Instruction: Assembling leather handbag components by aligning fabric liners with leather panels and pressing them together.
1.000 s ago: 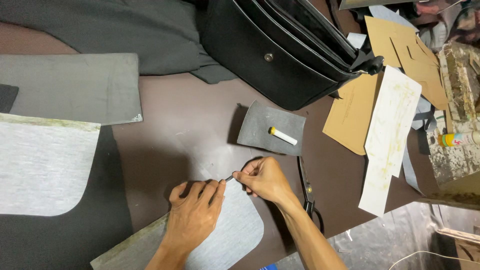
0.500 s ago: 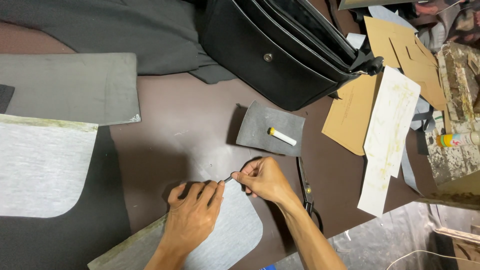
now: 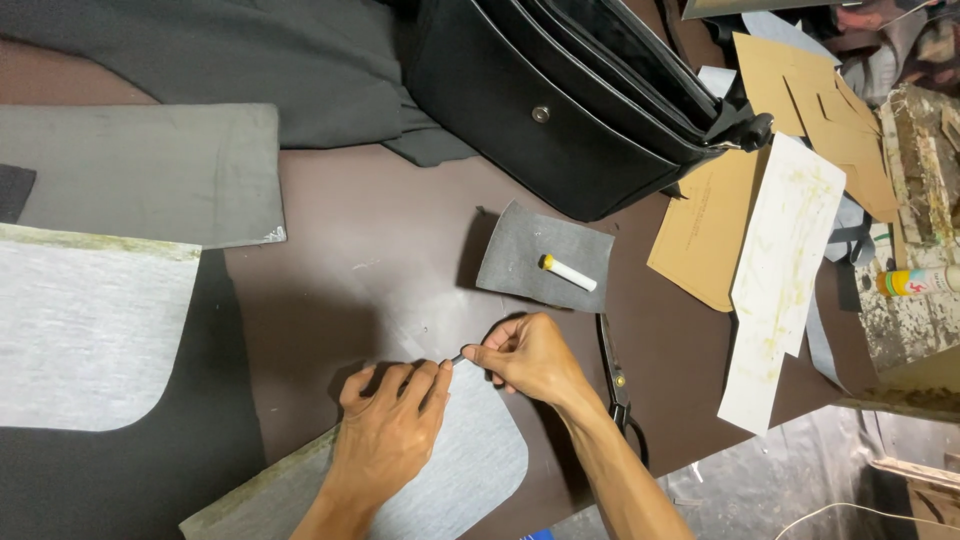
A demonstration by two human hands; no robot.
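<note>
My left hand (image 3: 390, 430) lies flat on a grey rounded panel (image 3: 470, 470) near the table's front edge, its fingertips pressing the panel's top edge. My right hand (image 3: 528, 358) is just to the right, its fingers pinched on a thin dark strip (image 3: 460, 357) that runs along that edge. The two hands almost touch at the panel's upper corner. What lies under my right palm is hidden.
Black scissors (image 3: 612, 375) lie right of my right wrist. A small grey piece (image 3: 540, 255) carries a white marker stick (image 3: 568, 272). A black bag (image 3: 580, 100) stands behind. Cardboard patterns (image 3: 710, 225), a white paper strip (image 3: 785, 270) and large grey panels (image 3: 90, 330) surround the brown table (image 3: 370, 250).
Both hands stay at the panel's edge; the right hand has shifted very slightly along the strip. Nothing else moved.
</note>
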